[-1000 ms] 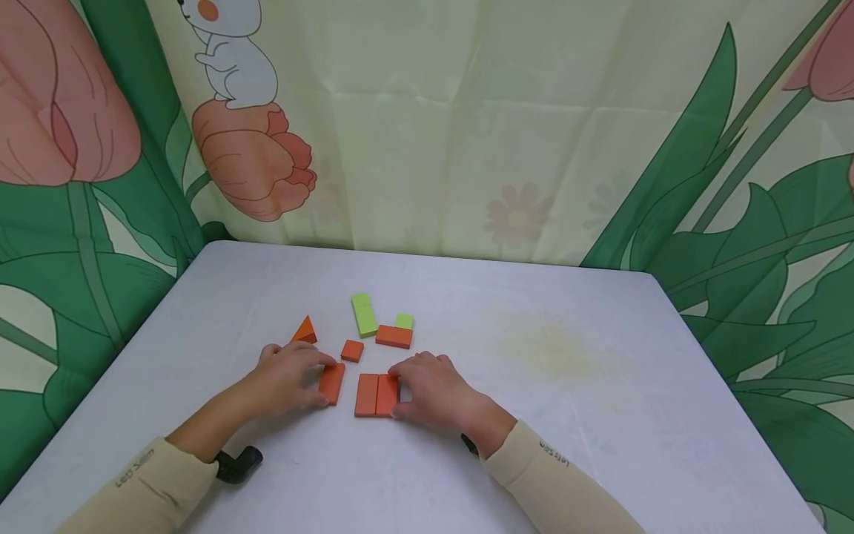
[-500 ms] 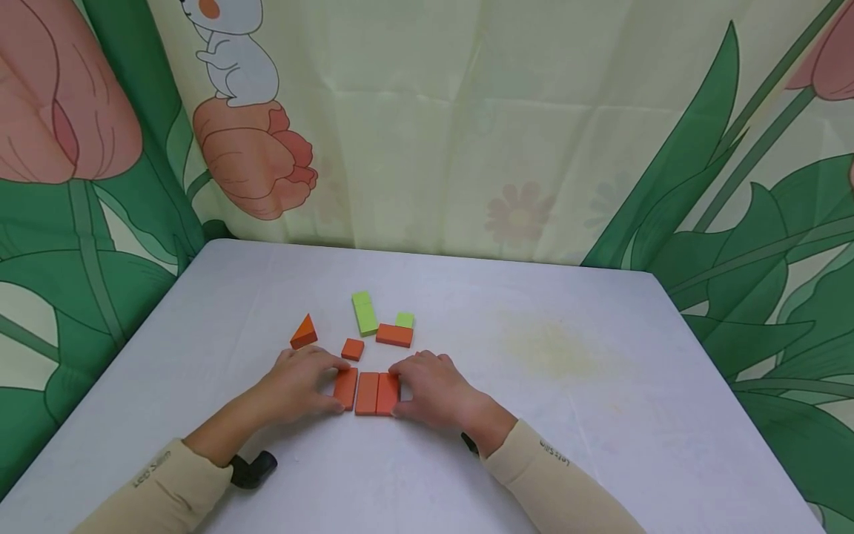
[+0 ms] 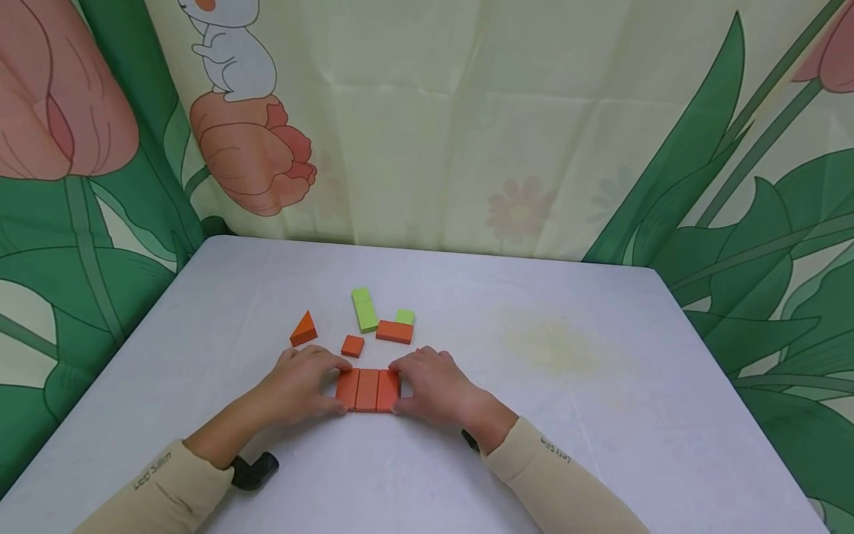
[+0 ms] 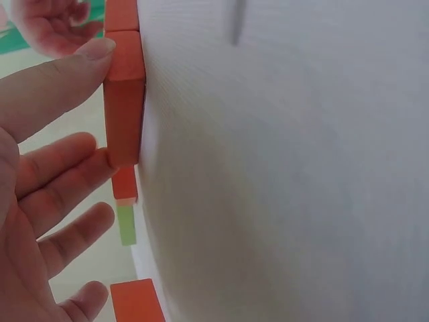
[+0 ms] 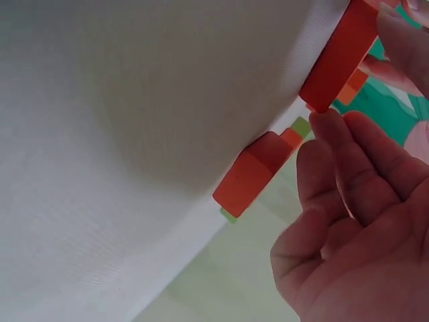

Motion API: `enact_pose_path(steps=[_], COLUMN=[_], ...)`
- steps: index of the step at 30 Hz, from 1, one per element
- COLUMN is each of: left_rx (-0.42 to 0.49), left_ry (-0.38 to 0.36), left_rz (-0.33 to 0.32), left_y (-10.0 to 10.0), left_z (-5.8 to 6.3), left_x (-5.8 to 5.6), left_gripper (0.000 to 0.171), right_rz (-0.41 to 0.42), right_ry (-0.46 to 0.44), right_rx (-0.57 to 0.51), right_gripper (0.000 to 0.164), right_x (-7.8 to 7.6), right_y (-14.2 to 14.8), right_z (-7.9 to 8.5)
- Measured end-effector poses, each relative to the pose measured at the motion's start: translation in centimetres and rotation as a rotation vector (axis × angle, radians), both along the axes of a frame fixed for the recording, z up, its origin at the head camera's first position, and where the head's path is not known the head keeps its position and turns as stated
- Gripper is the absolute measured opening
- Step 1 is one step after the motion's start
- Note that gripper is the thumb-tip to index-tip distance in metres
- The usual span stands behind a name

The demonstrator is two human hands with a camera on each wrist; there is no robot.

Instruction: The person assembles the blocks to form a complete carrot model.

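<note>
Slid rightward since half a second ago, the left block (image 3: 348,387) has closed its gap and now lies against the middle block (image 3: 367,389), which touches the right block (image 3: 388,389); all three red pieces form one flat row on the table (image 3: 534,460). Both hands are grasping: the left hand (image 3: 303,383) pinches the left block end to end, thumb on the near end and fingertips at the far one, while the right hand (image 3: 434,387) holds the right block the same way. Just beyond the row sits a small red block (image 3: 353,346). An orange triangular block (image 3: 304,329) lies past the left hand. Farther back, a green bar (image 3: 364,309) slants beside a red-orange brick (image 3: 394,332), with a small green block (image 3: 405,317) just behind the brick. Beige sleeves (image 3: 554,475) cover the forearms, and a flower-printed curtain (image 3: 414,148) hangs behind the table.
</note>
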State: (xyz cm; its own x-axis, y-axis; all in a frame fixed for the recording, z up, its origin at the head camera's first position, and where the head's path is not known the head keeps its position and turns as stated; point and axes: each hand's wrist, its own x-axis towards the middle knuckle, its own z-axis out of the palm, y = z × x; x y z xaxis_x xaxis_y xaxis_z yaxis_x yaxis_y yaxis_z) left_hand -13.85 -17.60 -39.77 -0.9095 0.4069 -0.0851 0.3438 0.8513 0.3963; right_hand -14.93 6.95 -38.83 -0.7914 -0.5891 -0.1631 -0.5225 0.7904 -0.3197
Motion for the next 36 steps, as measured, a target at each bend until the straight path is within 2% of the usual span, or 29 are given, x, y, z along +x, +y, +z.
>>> enact_pose_path(steps=[9, 20, 27, 31, 36], left_rx=[0.003, 0.005, -0.002, 0.005, 0.013], left_ry=[0.007, 0.01, 0.012, 0.011, 0.012], left_rz=[0.001, 0.0, -0.003, -0.003, -0.007], left_y=[0.2, 0.2, 0.1, 0.0, 0.0], left_z=[0.1, 0.1, 0.1, 0.0, -0.1], left_x=[0.2, 0.2, 0.3, 0.3, 0.2], left_gripper=[0.053, 0.053, 0.054, 0.054, 0.054], right_rz=[-0.034, -0.047, -0.058, -0.094, -0.166], right_ry=[-0.107, -0.103, -0.096, -0.135, -0.163], right_rx=[-0.064, -0.084, -0.059, -0.093, -0.1], right_gripper=[0.052, 0.054, 0.064, 0.069, 0.066], right_x=[0.0, -0.2, -0.5, -0.9, -2.0], right_y=[0.1, 0.4, 0.8, 1.2, 2.1], right_z=[0.0, -0.2, -0.4, -0.4, -0.1])
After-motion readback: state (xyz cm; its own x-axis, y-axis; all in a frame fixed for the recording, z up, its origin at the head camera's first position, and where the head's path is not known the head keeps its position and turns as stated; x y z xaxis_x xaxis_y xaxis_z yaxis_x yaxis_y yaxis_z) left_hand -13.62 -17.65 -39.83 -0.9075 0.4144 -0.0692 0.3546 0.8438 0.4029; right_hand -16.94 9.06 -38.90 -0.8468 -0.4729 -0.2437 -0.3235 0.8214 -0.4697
